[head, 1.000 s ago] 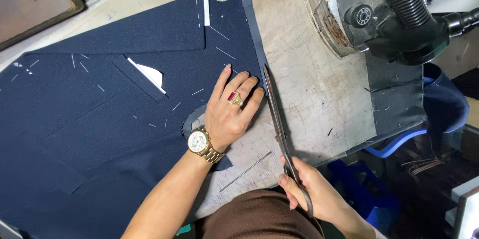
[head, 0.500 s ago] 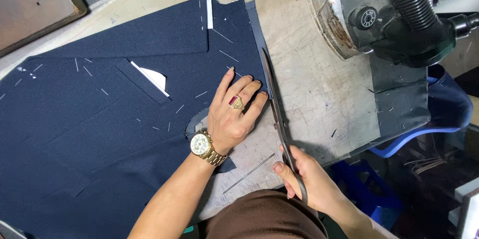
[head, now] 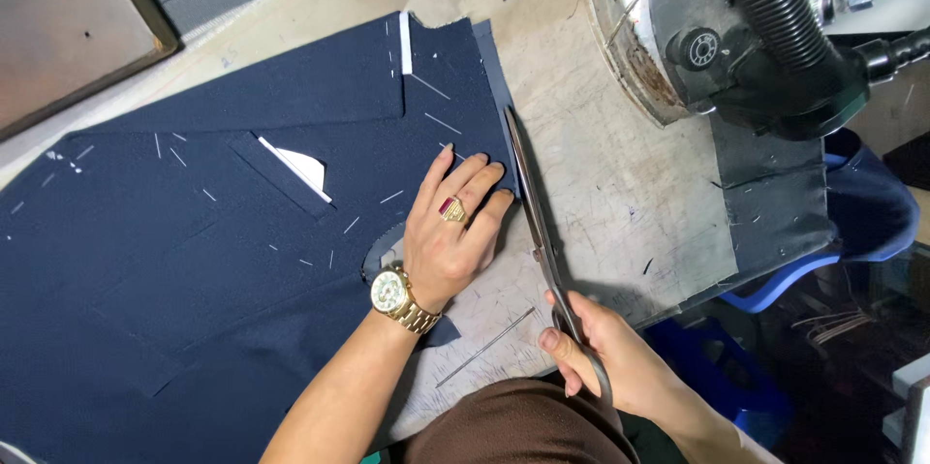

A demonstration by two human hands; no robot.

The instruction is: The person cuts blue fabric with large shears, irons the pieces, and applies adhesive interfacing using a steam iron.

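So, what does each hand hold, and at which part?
The right hand holds the scissors by the handles. The left hand holds nothing; it presses flat on the navy fabric.

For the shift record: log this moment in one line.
left hand flat on navy fabric | right hand holds scissors along fabric edge | worn table

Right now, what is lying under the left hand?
Under the left hand lies the dark navy fabric, pressed flat on the worn table. Whether any chalk marks sit beneath the palm cannot be seen, because the hand covers them.
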